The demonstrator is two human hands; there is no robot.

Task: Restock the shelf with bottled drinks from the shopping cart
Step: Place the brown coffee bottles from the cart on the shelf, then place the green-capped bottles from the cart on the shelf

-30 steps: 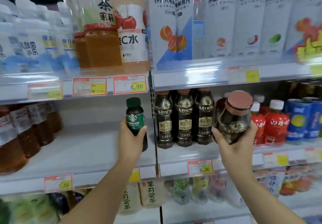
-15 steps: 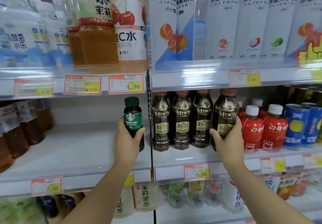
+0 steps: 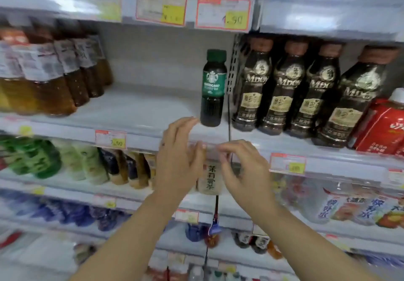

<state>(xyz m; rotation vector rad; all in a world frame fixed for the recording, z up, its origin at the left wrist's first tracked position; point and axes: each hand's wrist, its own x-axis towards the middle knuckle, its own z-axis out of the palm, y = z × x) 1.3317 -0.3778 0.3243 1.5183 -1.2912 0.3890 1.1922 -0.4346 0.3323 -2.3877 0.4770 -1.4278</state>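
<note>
A small dark coffee bottle with a green cap and green label (image 3: 213, 88) stands upright alone on the white shelf (image 3: 140, 114), near its right end. Right of the divider stands a row of dark brown-capped coffee bottles (image 3: 282, 90); the rightmost one (image 3: 352, 101) sits nearest the front edge. My left hand (image 3: 181, 156) is below and left of the green bottle, fingers apart, holding nothing. My right hand (image 3: 240, 167) hovers in front of the shelf edge, fingers loosely curled, also with nothing in it. The shopping cart is out of view.
Amber tea bottles (image 3: 46, 73) fill the shelf's left end, leaving bare shelf between them and the green bottle. Red bottles (image 3: 384, 125) stand at the far right. Price tags (image 3: 110, 139) line the shelf edges. Lower shelves hold green, beige and blue bottles.
Both hands let go of their bottles and drew back and down below the shelf edge. The green bottle and the fourth dark bottle now stand on the shelf. The camera tilted downward.
</note>
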